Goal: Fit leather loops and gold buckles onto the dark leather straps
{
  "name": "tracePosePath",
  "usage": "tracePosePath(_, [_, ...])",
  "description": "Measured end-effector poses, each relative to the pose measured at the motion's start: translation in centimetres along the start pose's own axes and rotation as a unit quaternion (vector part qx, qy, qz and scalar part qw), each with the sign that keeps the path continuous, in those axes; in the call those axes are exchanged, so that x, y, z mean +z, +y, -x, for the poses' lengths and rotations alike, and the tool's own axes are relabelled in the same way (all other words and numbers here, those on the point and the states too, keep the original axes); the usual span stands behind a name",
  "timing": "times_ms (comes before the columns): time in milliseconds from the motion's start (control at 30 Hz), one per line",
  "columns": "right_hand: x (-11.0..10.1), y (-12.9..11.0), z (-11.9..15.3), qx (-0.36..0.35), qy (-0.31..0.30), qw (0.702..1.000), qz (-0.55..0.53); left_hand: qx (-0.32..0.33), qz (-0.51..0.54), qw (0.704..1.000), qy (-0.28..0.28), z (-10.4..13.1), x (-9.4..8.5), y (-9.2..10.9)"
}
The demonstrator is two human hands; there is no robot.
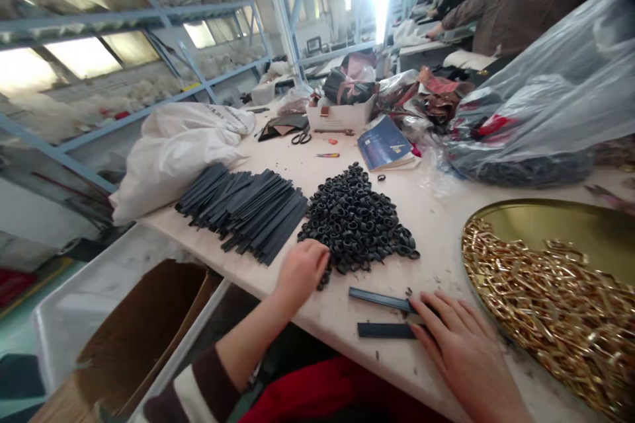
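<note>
My left hand [302, 269] is at the near left edge of a heap of small black loops [360, 218]. Its fingers are closed together, and what they hold, if anything, is hidden. My right hand [459, 347] lies on the table with fingers stretched out. Its fingertips rest on the right ends of two short dark strips, an upper strip [380, 299] and a lower strip [385, 330]. Left of the heap, many long black strips [248, 208] lie in a flattened pile.
A round gold tray [540, 218] of gold metal pieces stands at right. Farther back are a blue booklet [384, 144], scissors [301, 137], a yellow cutter [328, 155] and a plastic bag [540, 106]. A white sack [173, 152] and a cardboard box [143, 337] are at left. Another person works behind.
</note>
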State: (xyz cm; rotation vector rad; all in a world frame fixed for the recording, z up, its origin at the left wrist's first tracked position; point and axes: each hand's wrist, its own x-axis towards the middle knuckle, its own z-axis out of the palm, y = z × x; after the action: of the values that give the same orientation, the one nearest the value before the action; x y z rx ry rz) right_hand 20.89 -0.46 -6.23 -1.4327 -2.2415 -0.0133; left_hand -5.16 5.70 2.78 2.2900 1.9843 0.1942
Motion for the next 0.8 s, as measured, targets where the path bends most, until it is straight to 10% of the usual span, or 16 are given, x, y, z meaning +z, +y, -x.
tracePosePath(133, [0.1,0.3,-0.2,0.001,0.014,1.000,0.008,-0.108,-0.051,0.993,0.002,-2.9,-1.4,-7.0])
tracePosePath(267, [-0.4,0.0,-0.2,0.008,0.035,0.999,0.024,-0.139,-0.053,0.989,-0.001,-3.9,-0.2,-8.9])
tracePosePath(567, [-2.6,-3.8,-0.2,0.121,0.110,0.977,-0.139,-0.065,0.096,0.993,0.001,2.3,-4.0,-5.0])
tracePosePath(667, [-4.1,-8.0,-1.5,0.223,0.041,0.892,-0.391,0.065,0.304,0.933,-0.181,6.8,-4.4,-1.9])
tracePosePath(800, [-5.6,-10.2,-2.4,0.328,0.008,0.805,-0.495,0.051,0.401,0.872,-0.274,9.8,-4.1,-1.6])
